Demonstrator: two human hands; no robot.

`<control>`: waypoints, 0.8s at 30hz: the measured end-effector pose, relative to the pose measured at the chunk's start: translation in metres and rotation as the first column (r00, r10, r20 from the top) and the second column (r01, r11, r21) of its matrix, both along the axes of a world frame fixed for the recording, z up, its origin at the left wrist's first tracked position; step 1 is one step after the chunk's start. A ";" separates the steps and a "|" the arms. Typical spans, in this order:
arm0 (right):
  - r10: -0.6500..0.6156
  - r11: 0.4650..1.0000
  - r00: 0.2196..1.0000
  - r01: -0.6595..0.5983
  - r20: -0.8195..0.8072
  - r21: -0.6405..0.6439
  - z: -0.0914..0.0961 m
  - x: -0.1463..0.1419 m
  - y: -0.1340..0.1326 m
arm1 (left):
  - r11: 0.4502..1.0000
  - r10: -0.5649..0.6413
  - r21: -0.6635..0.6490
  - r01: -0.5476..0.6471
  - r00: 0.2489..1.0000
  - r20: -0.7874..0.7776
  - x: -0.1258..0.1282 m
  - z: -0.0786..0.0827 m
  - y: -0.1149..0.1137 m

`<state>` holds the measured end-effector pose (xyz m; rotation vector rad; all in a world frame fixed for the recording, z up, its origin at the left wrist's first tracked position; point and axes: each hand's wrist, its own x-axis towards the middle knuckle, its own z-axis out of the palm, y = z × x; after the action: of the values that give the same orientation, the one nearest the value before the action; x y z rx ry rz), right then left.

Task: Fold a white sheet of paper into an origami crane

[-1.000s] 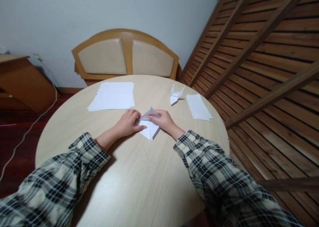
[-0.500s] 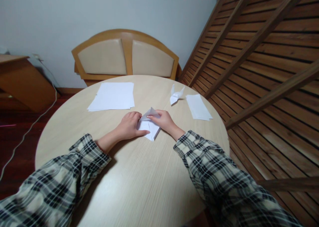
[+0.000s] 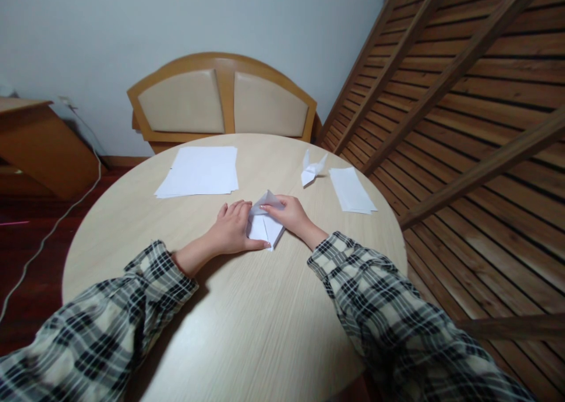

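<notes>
A partly folded white paper (image 3: 265, 225) lies on the round light-wood table (image 3: 247, 308), near its middle. My left hand (image 3: 232, 230) rests flat on the paper's left side, fingers stretched out, thumb along its lower edge. My right hand (image 3: 289, 213) pinches a raised flap at the paper's top right, holding it up off the table. Both arms wear plaid sleeves.
A stack of white sheets (image 3: 200, 171) lies at the table's far left. A small folded paper figure (image 3: 312, 169) and a narrow paper strip (image 3: 352, 189) sit at the far right. A padded wooden chair (image 3: 223, 99) stands behind the table; slatted wood panels lean at the right.
My left hand has slid down and right along the paper, its fingers uncurling to lie flat. The right hand has kept its hold on the flap.
</notes>
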<state>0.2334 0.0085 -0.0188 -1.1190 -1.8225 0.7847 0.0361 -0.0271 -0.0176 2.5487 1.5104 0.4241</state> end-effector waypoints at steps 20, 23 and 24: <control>0.060 0.998 0.998 -0.061 -0.009 -0.020 -0.002 -0.003 -0.001 | 0.991 -0.058 -0.071 0.112 0.848 0.528 -0.002 0.014 0.006; 0.074 0.997 0.997 -0.074 -0.002 -0.026 0.001 -0.005 -0.002 | 0.996 -0.054 -0.037 0.083 0.866 0.496 0.002 0.011 0.008; 0.079 0.997 0.997 -0.079 -0.002 -0.025 0.002 -0.005 -0.003 | 0.996 -0.056 -0.028 0.080 0.867 0.495 0.003 0.010 0.009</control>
<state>0.2280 0.0058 -0.0171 -1.0673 -1.8702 0.8556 0.0392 -0.0176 -0.0078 2.2065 1.2151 0.9339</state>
